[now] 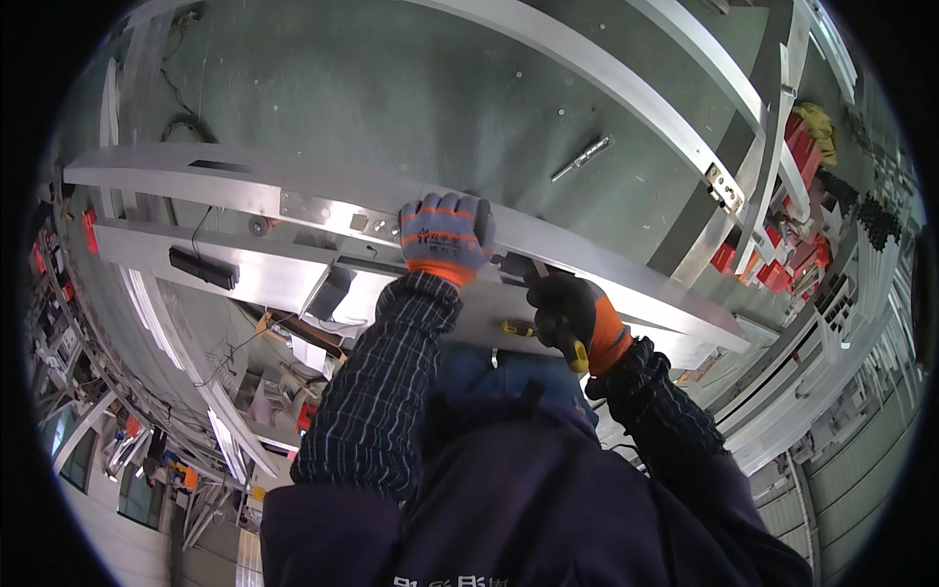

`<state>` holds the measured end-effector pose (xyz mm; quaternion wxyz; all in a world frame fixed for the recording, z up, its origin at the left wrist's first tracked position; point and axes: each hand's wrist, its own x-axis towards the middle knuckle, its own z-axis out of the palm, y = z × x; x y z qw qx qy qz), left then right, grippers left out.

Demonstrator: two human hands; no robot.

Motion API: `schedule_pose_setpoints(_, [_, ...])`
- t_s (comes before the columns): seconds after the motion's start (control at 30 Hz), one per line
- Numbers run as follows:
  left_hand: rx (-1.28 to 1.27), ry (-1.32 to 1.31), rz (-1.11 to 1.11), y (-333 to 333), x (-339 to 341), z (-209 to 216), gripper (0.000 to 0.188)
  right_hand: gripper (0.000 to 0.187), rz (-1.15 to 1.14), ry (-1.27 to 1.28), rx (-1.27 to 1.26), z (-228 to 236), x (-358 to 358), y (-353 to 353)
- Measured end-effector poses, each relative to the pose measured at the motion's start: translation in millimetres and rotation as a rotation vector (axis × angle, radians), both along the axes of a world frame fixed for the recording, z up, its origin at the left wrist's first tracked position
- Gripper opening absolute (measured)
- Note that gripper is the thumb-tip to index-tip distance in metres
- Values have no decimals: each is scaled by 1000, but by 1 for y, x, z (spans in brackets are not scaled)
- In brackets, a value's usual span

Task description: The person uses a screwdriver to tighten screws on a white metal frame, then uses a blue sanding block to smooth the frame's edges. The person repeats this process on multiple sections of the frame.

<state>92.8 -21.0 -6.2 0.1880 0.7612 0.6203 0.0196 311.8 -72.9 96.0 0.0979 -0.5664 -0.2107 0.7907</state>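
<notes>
My left hand (446, 238), in a grey and orange glove, is closed over a long silvery aluminium profile (597, 262), its fingers curled over the far edge. Just to the right, my right hand (577, 318), in a black and orange glove, grips what looks like a hammer (577, 358) by its black and yellow handle. The dark head points toward my left hand, close to the profile; whether it touches cannot be made out. Left of my left hand, a bright metal plate with cut-outs (337, 217) shows on the profile.
A metal rod-like piece (584, 158) lies on the green surface beyond. Long curved-looking profiles (587, 68) cross the far side. A black block (203, 267) sits at left. Another yellow and black handle (518, 329) lies near my body. Red items (804, 157) and stacked profiles are at right.
</notes>
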Motion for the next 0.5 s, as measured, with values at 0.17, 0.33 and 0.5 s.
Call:
schedule_pose_setpoints(0.17, [-32,43,15,-4,-6,-2,25,29,-258,85,-425,55,41,-5])
schedule_pose_setpoints(0.33, [-23,19,-15,5,2,-1,27,26,90,-112,-33,4,7,3])
schedule_pose_setpoints(0.5, [-3,55,4,-5,-5,-2,26,37,-179,59,-303,43,34,-4])
